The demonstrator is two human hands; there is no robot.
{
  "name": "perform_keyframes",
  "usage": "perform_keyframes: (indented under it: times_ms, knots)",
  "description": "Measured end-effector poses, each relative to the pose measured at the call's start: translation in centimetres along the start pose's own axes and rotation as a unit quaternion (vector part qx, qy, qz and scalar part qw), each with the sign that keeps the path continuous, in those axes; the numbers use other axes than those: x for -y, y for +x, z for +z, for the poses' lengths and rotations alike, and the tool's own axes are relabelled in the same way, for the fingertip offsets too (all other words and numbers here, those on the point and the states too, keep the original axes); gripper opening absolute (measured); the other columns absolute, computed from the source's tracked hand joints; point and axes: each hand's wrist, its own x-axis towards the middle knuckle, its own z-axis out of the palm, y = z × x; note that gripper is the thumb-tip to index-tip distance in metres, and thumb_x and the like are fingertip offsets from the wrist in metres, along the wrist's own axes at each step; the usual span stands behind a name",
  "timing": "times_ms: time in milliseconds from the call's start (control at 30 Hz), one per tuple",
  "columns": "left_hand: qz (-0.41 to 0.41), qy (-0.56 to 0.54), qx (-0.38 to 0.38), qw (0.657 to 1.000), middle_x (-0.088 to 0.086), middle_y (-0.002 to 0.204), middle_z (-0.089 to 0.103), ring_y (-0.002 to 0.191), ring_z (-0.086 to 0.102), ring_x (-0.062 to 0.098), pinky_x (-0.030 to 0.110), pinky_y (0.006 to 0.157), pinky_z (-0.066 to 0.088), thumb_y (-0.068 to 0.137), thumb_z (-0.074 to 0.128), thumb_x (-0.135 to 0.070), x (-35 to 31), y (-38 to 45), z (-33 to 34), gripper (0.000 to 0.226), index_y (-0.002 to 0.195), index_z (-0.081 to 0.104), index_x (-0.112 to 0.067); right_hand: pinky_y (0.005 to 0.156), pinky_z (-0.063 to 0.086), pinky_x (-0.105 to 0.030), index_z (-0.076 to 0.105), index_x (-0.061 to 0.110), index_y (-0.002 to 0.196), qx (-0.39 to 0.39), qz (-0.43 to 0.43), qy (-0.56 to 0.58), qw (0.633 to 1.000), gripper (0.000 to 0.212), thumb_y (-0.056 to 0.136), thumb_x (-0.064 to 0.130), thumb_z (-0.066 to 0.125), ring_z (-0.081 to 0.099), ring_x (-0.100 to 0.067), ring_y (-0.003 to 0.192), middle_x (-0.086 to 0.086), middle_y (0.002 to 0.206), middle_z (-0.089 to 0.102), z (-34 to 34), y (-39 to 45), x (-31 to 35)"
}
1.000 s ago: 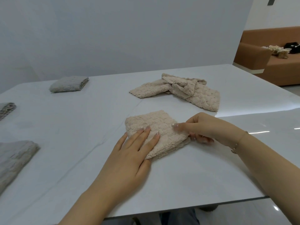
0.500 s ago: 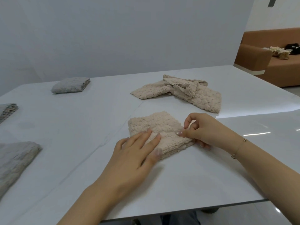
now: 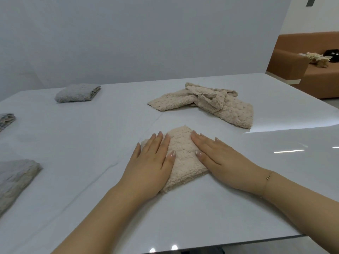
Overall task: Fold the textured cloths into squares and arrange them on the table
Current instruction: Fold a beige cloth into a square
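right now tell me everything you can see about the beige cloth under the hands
The folded beige cloth is a thick, nubby, towel-like fabric in a bumpy weave, folded into a rough square that sits corner-on to the camera. It lies flat on the white table near its front edge. The left hand and right hand press it flat, fingers straight.

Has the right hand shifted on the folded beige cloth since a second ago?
Yes. The right hand has let go of the folded beige cloth's right edge and now lies flat on top, fingers pointing towards the unfolded beige cloth.
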Motion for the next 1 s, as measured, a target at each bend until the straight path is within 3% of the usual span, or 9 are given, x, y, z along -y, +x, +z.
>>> perform_keyframes:
  times_ms: [167, 267, 333, 400, 500, 667, 733, 867, 1000]
  knots:
    - [-0.009, -0.030, -0.017, 0.999, -0.010, 0.160, -0.008, 0.145, -0.012, 0.004, 0.037, 0.120, -0.005, 0.100, 0.011, -0.046, -0.2, 0.0, 0.3, 0.056, 0.152, -0.002, -0.030, 0.114, -0.008, -0.019, -0.001, 0.028, 0.152, 0.002, 0.009, -0.021, 1.000, 0.054, 0.102, 0.040, 0.016, -0.006, 0.011, 0.135, 0.024, 0.151, -0.003, 0.4, 0.1, 0.2]
    - [-0.050, -0.165, -0.137, 0.975, -0.010, 0.152, 0.031, 0.141, 0.023, 0.008, 0.035, 0.116, 0.017, 0.098, 0.019, -0.048, 0.0, -0.7, 0.0, 0.052, 0.143, 0.034, -0.029, 0.112, 0.005, -0.014, 0.029, 0.026, 0.148, -0.068, 0.028, 0.082, 0.994, 0.047, 0.102, 0.036, 0.030, 0.014, 0.010, 0.136, 0.020, 0.152, 0.021, 0.1, 0.1, 0.1]
    - [-0.110, -0.265, -0.229, 0.930, -0.007, 0.129, 0.054, 0.120, 0.049, 0.014, 0.039, 0.105, 0.034, 0.096, 0.027, -0.049, 0.7, -1.0, -0.5, 0.044, 0.123, 0.052, -0.025, 0.103, 0.023, -0.010, 0.056, 0.025, 0.126, -0.163, 0.048, 0.185, 0.968, 0.031, 0.099, 0.024, 0.040, 0.036, 0.006, 0.126, 0.017, 0.142, 0.042, -0.2, 0.1, -0.1]
    - [-0.163, -0.237, -0.265, 0.920, -0.005, 0.110, 0.060, 0.107, 0.054, 0.019, 0.043, 0.097, 0.038, 0.095, 0.029, -0.054, 1.5, -1.0, -0.8, 0.044, 0.104, 0.058, -0.022, 0.095, 0.036, -0.017, 0.064, 0.023, 0.109, -0.218, 0.060, 0.222, 0.949, 0.023, 0.097, 0.018, 0.045, 0.051, -0.002, 0.110, 0.012, 0.125, 0.055, -0.6, 0.2, -0.1]
    - [-0.226, -0.158, -0.206, 0.939, -0.004, 0.095, 0.052, 0.105, 0.045, 0.023, 0.039, 0.089, 0.032, 0.092, 0.025, -0.062, 1.6, -0.9, -1.0, 0.051, 0.079, 0.057, -0.025, 0.092, 0.039, -0.023, 0.064, 0.019, 0.105, -0.211, 0.057, 0.206, 0.954, 0.018, 0.096, 0.021, 0.050, 0.053, -0.007, 0.102, 0.008, 0.109, 0.059, -0.6, 0.3, 0.2]
    - [-0.207, -0.106, -0.140, 0.962, -0.006, 0.105, 0.050, 0.111, 0.041, 0.019, 0.035, 0.092, 0.027, 0.087, 0.040, -0.065, 0.4, 0.0, -0.5, 0.044, 0.097, 0.058, -0.026, 0.100, 0.037, -0.030, 0.063, 0.021, 0.112, -0.169, 0.053, 0.149, 0.973, 0.025, 0.094, 0.035, 0.052, 0.050, -0.012, 0.111, 0.008, 0.113, 0.059, -0.4, 0.8, 0.1]
    - [-0.183, -0.193, -0.152, 0.952, -0.007, 0.102, 0.057, 0.104, 0.051, 0.017, 0.034, 0.091, 0.036, 0.087, 0.050, -0.056, 0.5, 0.4, -0.6, 0.034, 0.098, 0.056, -0.025, 0.101, 0.036, -0.027, 0.059, 0.022, 0.122, -0.155, 0.073, 0.173, 0.970, 0.034, 0.092, 0.039, 0.054, 0.048, -0.009, 0.115, 0.010, 0.119, 0.057, -0.5, 0.7, 0.1]
    - [-0.119, -0.574, -0.143, 0.798, 0.004, 0.096, 0.064, 0.077, 0.064, 0.015, 0.026, 0.061, 0.053, 0.092, 0.059, -0.034, -0.3, 0.3, -2.0, 0.021, 0.098, 0.050, -0.016, 0.091, 0.040, -0.017, 0.046, 0.025, 0.135, -0.136, 0.105, 0.365, 0.915, 0.053, 0.087, 0.038, 0.064, 0.050, -0.003, 0.118, 0.011, 0.129, 0.053, -1.3, 1.1, 0.2]
    - [-0.098, -0.669, -0.153, 0.721, 0.008, 0.104, 0.067, 0.083, 0.068, 0.020, 0.038, 0.067, 0.059, 0.093, 0.058, -0.029, -0.6, 1.8, -4.3, 0.026, 0.110, 0.045, -0.014, 0.108, 0.034, -0.032, 0.036, 0.027, 0.141, -0.075, 0.135, 0.521, 0.840, 0.086, 0.069, 0.048, 0.078, 0.051, -0.011, 0.123, 0.008, 0.131, 0.056, -2.4, 3.4, 0.5]
